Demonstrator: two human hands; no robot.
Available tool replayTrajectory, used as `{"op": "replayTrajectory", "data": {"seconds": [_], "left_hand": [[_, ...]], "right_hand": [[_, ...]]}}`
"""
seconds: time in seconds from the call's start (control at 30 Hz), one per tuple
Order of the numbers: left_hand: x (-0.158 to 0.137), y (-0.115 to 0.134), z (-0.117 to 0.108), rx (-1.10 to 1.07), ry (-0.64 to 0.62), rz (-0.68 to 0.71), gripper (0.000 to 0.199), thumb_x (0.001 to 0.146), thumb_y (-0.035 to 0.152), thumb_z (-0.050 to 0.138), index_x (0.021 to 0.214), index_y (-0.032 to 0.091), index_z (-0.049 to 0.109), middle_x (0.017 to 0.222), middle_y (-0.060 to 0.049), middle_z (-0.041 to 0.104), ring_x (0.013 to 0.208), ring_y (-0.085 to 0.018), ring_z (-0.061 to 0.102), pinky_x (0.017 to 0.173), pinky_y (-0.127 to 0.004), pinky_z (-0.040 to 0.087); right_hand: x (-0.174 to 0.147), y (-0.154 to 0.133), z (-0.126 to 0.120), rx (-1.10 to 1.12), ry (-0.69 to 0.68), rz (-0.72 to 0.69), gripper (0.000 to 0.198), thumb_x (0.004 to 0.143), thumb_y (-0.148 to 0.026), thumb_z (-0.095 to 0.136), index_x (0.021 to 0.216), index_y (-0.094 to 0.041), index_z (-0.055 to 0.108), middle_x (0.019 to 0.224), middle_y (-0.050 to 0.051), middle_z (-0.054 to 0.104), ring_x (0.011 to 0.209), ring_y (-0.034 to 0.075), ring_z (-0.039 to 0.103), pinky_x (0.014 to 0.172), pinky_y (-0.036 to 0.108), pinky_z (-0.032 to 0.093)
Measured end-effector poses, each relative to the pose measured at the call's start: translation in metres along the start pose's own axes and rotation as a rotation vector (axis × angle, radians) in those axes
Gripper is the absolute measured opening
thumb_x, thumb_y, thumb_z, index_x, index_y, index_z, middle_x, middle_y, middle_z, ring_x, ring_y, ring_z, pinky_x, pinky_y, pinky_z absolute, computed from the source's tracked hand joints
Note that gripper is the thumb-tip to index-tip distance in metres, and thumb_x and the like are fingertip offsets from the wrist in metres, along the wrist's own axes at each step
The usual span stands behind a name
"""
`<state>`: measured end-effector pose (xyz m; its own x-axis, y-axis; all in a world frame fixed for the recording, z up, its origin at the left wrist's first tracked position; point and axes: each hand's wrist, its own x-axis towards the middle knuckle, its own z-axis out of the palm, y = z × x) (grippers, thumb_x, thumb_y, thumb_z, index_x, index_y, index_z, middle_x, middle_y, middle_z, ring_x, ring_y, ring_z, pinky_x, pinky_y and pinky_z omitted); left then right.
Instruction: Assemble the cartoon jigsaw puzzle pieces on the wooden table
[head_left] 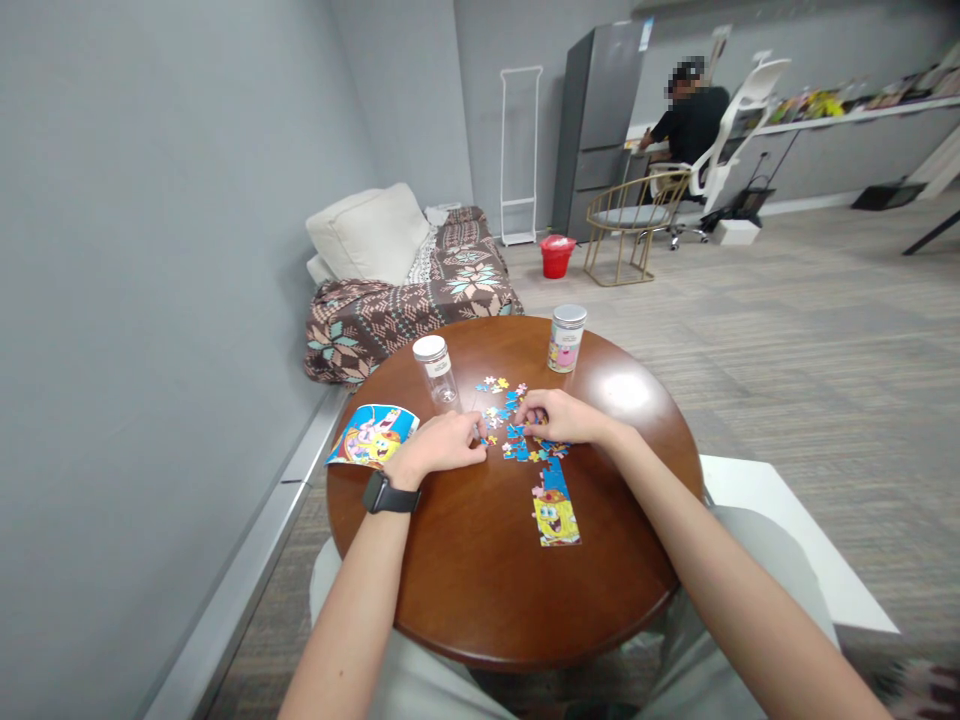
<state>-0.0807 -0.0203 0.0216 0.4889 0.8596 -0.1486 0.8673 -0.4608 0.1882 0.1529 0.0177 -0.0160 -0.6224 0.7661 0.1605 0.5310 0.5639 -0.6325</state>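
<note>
Loose jigsaw puzzle pieces (pixel 515 453), mostly blue, are scattered on a round wooden table (pixel 480 590) between my hands. My left hand (pixel 448 442), wearing a black watch (pixel 388 494), curls its fingers at the left edge of the pieces; what they grip is too small to make out. On the other side, my right hand (pixel 553 414) bends over the pile, thumb and fingers closed on a blue puzzle piece. Nearer me lies a joined puzzle section (pixel 556 508) with a yellow cartoon face. A picture sheet (pixel 373 435) showing the cartoon lies left of my left hand.
A clear jar with a white lid (pixel 436 370) and a printed can (pixel 566 340) stand beyond the pieces. A covered sofa (pixel 412 300) borders the table's far left. Farther back are a red bucket (pixel 556 258), a gold-framed chair (pixel 626 220) and a seated person (pixel 694 120).
</note>
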Motion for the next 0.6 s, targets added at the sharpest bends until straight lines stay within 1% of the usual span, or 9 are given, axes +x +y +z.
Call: {"op": "replayTrajectory", "data": {"seconds": [0.2, 0.6], "left_hand": [[0.0002, -0.0016, 0.0014, -0.052, 0.014, 0.043, 0.015, 0.075, 0.031, 0.053, 0.088, 0.023, 0.056, 0.073, 0.002, 0.064, 0.063, -0.015, 0.058, 0.058, -0.026, 0.037], [0.0013, -0.0020, 0.0053, -0.063, 0.030, 0.067, 0.009, 0.076, 0.028, 0.050, 0.081, 0.023, 0.055, 0.067, 0.002, 0.061, 0.060, -0.015, 0.056, 0.055, -0.026, 0.033]], "right_hand": [[0.0000, 0.0019, 0.0000, 0.001, -0.012, 0.006, 0.016, 0.073, -0.017, 0.065, 0.087, -0.015, 0.071, 0.081, 0.004, 0.065, 0.070, 0.013, 0.054, 0.065, 0.024, 0.042], [-0.0001, -0.0029, -0.0022, 0.019, 0.000, 0.030, 0.014, 0.071, -0.016, 0.064, 0.084, -0.014, 0.069, 0.072, 0.001, 0.060, 0.064, 0.012, 0.052, 0.061, 0.023, 0.040]]}}
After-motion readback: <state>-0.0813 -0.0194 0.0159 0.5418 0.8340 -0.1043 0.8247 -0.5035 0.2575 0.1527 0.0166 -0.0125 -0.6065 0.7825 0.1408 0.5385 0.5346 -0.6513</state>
